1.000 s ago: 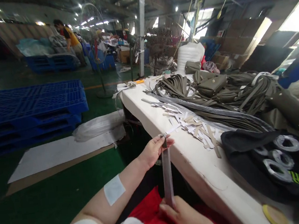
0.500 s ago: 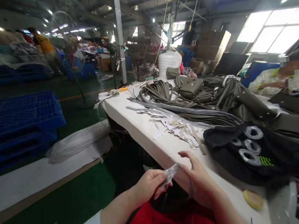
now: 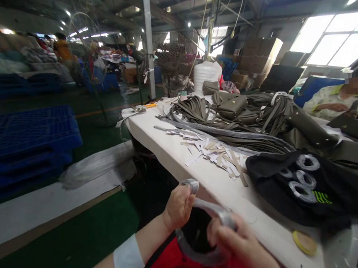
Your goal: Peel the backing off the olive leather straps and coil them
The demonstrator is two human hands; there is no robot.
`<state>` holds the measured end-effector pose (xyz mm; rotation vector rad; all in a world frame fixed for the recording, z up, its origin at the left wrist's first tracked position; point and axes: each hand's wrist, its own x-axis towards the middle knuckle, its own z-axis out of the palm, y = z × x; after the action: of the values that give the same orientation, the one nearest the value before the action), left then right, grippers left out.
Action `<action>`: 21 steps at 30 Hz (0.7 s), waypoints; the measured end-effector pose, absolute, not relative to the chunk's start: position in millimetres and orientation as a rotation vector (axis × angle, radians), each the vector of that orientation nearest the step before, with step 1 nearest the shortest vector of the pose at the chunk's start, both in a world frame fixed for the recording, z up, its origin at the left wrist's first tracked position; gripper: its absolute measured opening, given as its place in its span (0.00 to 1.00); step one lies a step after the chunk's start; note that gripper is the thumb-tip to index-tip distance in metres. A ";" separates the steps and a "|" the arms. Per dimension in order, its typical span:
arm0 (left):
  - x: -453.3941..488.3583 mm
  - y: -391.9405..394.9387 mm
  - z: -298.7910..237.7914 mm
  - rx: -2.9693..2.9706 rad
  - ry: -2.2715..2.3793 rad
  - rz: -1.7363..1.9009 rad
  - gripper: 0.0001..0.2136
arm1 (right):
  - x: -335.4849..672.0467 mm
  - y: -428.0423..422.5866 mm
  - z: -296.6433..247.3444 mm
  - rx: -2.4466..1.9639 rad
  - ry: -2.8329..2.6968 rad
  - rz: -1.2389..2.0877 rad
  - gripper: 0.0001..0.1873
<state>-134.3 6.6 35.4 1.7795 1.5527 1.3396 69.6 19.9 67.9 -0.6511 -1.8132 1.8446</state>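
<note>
My left hand (image 3: 179, 206) is closed around a greyish, see-through strip (image 3: 208, 207), which looks like a strap or tape in plastic film. A curl of it sticks out above my left fist. Between my hands the strip stretches over the table's edge, and more of it hangs in a loop above my red clothing. Lower and to the right, my right hand (image 3: 235, 236) grips the same strip, blurred by motion. Beyond both hands, small white and tan paper-like scraps (image 3: 224, 156) lie scattered on the white table (image 3: 164, 147).
Dark olive straps and bags (image 3: 245, 116) are heaped along the table. Clear plastic rings (image 3: 308, 162) lie on black cloth (image 3: 271, 183), near a yellow-rimmed disc (image 3: 304, 242). A person (image 3: 333, 100) sits across. Blue pallets (image 3: 24, 141) stand on the left floor.
The strip was a short bundle between my fingers; now it is drawn out in a loop. My left hand has risen, and my right hand has moved lower and closed on the strip.
</note>
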 end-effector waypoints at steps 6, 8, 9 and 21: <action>-123.6 -10.1 34.6 1.622 1.523 1.070 0.27 | 87.0 83.3 76.4 -1.156 -2.038 0.773 0.17; -116.2 -12.7 39.7 1.384 1.374 1.066 0.28 | 77.8 77.9 68.3 -1.034 -2.193 0.721 0.26; -112.2 -13.2 42.8 1.268 1.285 1.068 0.29 | 71.3 71.5 62.6 -0.957 -2.264 0.793 0.27; -133.0 -1.5 55.5 1.778 1.507 1.359 0.27 | 55.0 13.4 57.4 -0.637 -1.947 1.991 0.23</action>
<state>-133.0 -1.5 55.5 1.7780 1.5075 1.3586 55.0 13.4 57.4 -0.6370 -1.9471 1.9910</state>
